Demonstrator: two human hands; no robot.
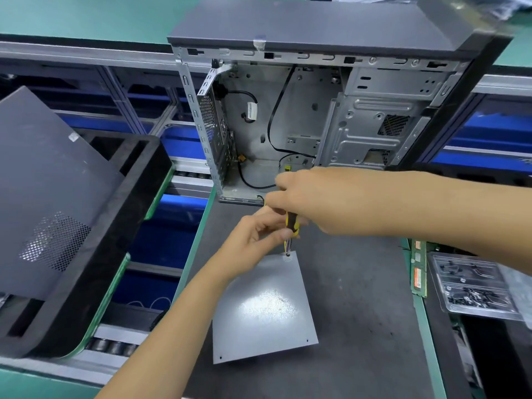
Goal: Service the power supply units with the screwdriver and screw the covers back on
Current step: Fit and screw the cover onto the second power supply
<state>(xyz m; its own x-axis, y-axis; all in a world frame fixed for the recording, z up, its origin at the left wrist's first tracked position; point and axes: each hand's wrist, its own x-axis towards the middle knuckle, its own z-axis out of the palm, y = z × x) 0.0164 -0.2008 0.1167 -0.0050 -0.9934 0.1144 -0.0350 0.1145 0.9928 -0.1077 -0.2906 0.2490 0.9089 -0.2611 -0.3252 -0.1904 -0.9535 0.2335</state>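
I see right hand (305,197) gripping screwdriver (291,221), left hand (253,240) pinching near tip; cover (263,309) screw at 12 o'clock corner in progress, others left

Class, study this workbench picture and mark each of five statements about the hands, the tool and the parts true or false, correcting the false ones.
1. The right hand grips a screwdriver with a yellow and black handle. True.
2. The grey power supply unit sits inside the computer case. False: it lies on the dark mat in front of the case.
3. The case's side is open, showing its metal interior. True.
4. The left hand rests flat on the mat. False: its fingers are up at the screwdriver and the unit's wires.
5. The clear tray of screws lies left of the unit. False: it lies to the right.
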